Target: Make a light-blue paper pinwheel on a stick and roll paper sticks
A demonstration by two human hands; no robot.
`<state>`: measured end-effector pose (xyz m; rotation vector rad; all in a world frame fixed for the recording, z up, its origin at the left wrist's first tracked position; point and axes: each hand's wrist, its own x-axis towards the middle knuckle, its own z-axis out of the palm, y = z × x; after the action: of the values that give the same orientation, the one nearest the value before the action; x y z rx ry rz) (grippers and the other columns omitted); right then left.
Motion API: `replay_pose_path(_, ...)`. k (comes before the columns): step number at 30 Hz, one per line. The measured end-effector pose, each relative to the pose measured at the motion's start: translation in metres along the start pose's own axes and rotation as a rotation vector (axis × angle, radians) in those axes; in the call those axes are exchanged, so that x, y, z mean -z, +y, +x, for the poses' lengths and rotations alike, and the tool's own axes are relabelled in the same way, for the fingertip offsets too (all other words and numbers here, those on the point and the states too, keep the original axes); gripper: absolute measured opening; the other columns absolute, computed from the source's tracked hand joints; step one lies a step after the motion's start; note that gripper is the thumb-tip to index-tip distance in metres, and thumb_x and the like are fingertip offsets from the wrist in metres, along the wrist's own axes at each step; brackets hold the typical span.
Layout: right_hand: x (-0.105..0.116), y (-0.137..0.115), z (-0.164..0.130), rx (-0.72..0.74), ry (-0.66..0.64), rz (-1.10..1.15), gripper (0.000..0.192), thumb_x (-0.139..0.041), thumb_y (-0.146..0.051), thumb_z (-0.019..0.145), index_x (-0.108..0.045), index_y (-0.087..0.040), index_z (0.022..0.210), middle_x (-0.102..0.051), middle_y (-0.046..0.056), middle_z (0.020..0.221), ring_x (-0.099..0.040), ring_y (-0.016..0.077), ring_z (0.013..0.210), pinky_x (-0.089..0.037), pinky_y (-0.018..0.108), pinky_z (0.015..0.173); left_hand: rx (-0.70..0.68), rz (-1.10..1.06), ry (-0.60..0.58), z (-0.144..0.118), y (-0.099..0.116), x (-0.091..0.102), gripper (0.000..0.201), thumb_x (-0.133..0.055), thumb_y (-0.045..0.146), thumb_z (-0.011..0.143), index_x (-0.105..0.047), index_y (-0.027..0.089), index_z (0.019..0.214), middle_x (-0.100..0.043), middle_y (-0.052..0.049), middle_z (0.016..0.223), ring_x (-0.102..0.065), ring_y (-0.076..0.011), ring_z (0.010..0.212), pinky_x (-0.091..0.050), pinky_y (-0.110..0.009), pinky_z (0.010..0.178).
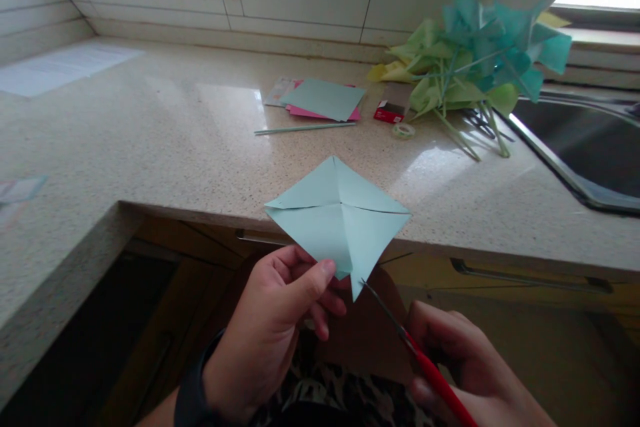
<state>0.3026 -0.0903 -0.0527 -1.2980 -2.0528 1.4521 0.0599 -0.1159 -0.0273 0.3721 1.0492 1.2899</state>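
Note:
A light blue square of paper (373, 213), turned corner-down, has slits running in from its corners toward the middle and a crease or slit at the bottom. My left hand (285, 300) pinches its lower left edge between thumb and fingers. In my right hand (460, 353) are red-handled scissors (425, 360), their handles partly hidden by the fingers. The scissor tips touch the paper near its bottom corner, where a narrow flap hangs beside the slit. The paper is held in front of the counter's edge.
On the speckled counter (190, 147) lie blue and pink paper sheets (325, 99), thin sticks (305, 128), a small red box (389, 111) and a tape roll (403, 130). Paper pinwheels (490, 47) are heaped beside a sink (590, 147). White printed sheets (65, 67) are at the far left.

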Motion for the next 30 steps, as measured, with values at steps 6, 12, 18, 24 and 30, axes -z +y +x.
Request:
replay_pose_path(6,0.003,0.009,-0.001,0.0,-0.034,0.019,0.042,-0.068,-0.06,0.082,-0.056,-0.021,0.073,-0.056,0.001,0.072,-0.052,0.016,0.066,-0.044,0.024,0.057,-0.042,0.089,0.013,0.001,0.001,-0.004,0.023,-0.081,0.024,0.079,-0.068,0.011,0.093,-0.07,-0.002,0.071,-0.057,-0.0059,0.052,-0.044,-0.011,0.042)
replay_pose_path(12,0.01,0.012,-0.008,0.015,-0.019,0.025,0.034,-0.068,-0.052,0.085,-0.057,-0.021,0.078,-0.057,0.0,0.075,-0.053,0.0159,0.07,-0.045,0.024,0.061,-0.035,0.18,0.041,-0.002,0.004,-0.003,0.034,-0.081,0.024,0.079,-0.066,0.011,0.106,-0.069,-0.002,0.079,-0.056,-0.0062,0.057,-0.043,-0.012,0.045)
replay_pose_path(18,0.015,0.008,-0.008,0.037,0.017,-0.061,0.036,-0.071,-0.048,0.084,-0.053,-0.021,0.07,-0.051,-0.002,0.067,-0.045,0.0133,0.063,-0.038,0.024,0.058,-0.032,0.264,0.037,-0.004,0.005,-0.006,0.028,-0.079,0.02,0.079,-0.065,0.013,0.102,-0.068,-0.001,0.076,-0.052,-0.0061,0.057,-0.045,-0.014,0.052)
replay_pose_path(24,0.009,0.005,-0.003,0.016,0.042,0.132,0.042,-0.068,-0.052,0.086,-0.046,-0.021,0.069,-0.044,-0.004,0.065,-0.038,0.0122,0.061,-0.032,0.025,0.054,-0.053,0.291,-0.001,-0.007,0.001,-0.01,0.032,-0.081,0.017,0.076,-0.068,0.015,0.105,-0.072,-0.003,0.086,-0.062,-0.0109,0.072,-0.05,-0.019,0.063)
replay_pose_path(30,-0.002,-0.003,0.001,-0.02,0.138,0.238,0.045,-0.073,-0.051,0.081,-0.043,-0.021,0.066,-0.039,-0.005,0.063,-0.032,0.0115,0.06,-0.026,0.026,0.053,-0.061,0.282,-0.038,-0.007,-0.003,-0.012,0.037,-0.083,0.018,0.073,-0.069,0.017,0.106,-0.076,-0.006,0.093,-0.065,-0.0126,0.074,-0.051,-0.023,0.069)
